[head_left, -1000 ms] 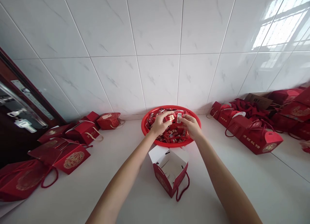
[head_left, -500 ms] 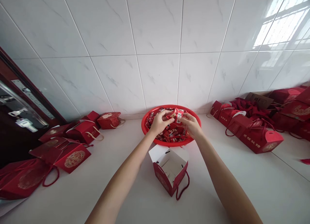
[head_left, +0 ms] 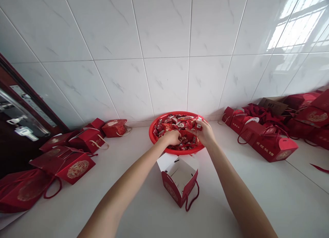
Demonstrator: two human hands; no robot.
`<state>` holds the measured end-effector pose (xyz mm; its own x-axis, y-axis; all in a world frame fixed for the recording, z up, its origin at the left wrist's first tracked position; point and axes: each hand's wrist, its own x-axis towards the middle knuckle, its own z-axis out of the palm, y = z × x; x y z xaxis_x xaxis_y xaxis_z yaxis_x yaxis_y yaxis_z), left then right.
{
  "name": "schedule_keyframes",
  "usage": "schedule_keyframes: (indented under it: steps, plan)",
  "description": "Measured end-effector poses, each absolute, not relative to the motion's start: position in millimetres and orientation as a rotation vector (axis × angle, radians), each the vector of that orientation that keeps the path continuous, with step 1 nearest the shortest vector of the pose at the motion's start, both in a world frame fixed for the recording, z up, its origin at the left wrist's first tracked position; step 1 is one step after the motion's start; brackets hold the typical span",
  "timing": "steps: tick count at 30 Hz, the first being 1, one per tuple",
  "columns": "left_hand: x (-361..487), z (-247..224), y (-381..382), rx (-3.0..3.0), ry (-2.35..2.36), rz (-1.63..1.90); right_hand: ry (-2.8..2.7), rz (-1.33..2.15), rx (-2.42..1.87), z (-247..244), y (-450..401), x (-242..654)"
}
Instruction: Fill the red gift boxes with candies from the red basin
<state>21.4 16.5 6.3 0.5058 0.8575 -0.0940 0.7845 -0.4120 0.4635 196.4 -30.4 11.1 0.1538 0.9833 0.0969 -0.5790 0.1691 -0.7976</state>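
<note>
A red plastic basin (head_left: 152, 138) full of red wrapped candies (head_left: 177, 118) stands against the tiled wall. My left hand (head_left: 172, 138) reaches into it with fingers curled down among the candies; its fingertips are partly hidden, and I cannot see what they grip. At the basin's right side, my right hand (head_left: 206, 132) is closed on small wrapped candies (head_left: 198, 125), which show between thumb and fingers. In front of the basin a red gift box (head_left: 172, 189) stands with its top open, its white inside facing me and a red cord handle (head_left: 193, 198) hanging on its right.
Several closed red gift boxes (head_left: 77, 167) with cord handles stand at the left, near a dark door (head_left: 15, 135) with keys in its lock. More red boxes (head_left: 268, 143) are grouped at the right along the wall. A red ribbon (head_left: 318, 167) lies at the right edge.
My left hand has left my right hand and dropped lower into the basin among the candies. My right hand keeps its candies and has shifted slightly right. The open box stays put.
</note>
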Motion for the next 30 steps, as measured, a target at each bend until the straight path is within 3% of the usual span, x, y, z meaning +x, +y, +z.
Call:
schedule_keyframes:
  steps: [8,15,19,27,30]
  plan:
    - [37,14,22,2.382,1.34,-0.271,-0.766,1.216,-0.782,11,-31,193]
    - [34,5,22,2.346,1.139,-0.241,-0.806,1.216,-0.784,13,-34,193]
    - [27,8,20,2.32,1.115,-0.002,-0.836,1.231,-0.766,14,-36,192]
    - [14,15,25,2.145,1.287,0.98,-0.807,1.225,-0.75,12,-33,193]
    - [14,13,27,2.077,1.182,1.128,-0.814,1.236,-0.747,12,-34,193]
